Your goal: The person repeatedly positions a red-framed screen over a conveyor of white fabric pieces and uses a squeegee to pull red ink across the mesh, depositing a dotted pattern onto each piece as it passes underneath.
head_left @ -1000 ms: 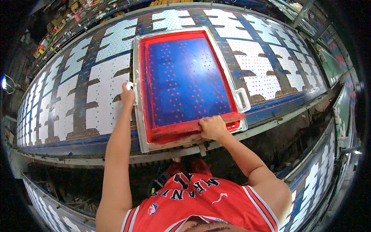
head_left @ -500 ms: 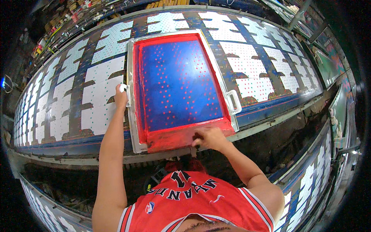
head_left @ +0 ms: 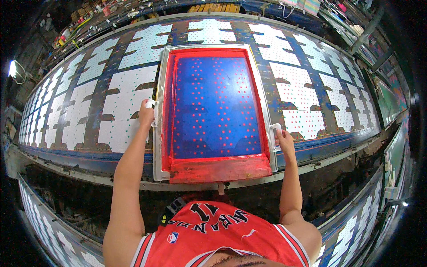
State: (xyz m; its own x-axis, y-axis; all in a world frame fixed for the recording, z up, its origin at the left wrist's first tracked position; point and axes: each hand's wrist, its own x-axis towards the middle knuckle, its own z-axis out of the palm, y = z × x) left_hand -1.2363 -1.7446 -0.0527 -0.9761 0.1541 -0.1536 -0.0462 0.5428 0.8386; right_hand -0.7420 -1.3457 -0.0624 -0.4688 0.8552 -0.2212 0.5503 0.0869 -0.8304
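A silkscreen printing frame (head_left: 163, 80) with a pale metal border lies over the long table in front of me. Its blue mesh (head_left: 215, 111) is dotted red and edged with red ink. My left hand (head_left: 146, 115) is closed around the white handle (head_left: 151, 103) on the left side. On the right side, my right hand (head_left: 286, 141) grips the other white handle (head_left: 275, 127), its fingers partly behind it. A thick band of red ink (head_left: 221, 168) covers the near end of the screen. Dark garment-piece shapes show faintly through the mesh.
White cut fabric pieces (head_left: 129, 100) with green dots lie in rows on the left of the printing table (head_left: 178, 177). Pieces to the right (head_left: 291, 80) carry red and green dots. A second table with white pieces (head_left: 342, 240) stands behind me.
My right hand has left the near end of the screen and taken hold of the right handle. My left hand stays on its handle. The screen sits straighter in view.
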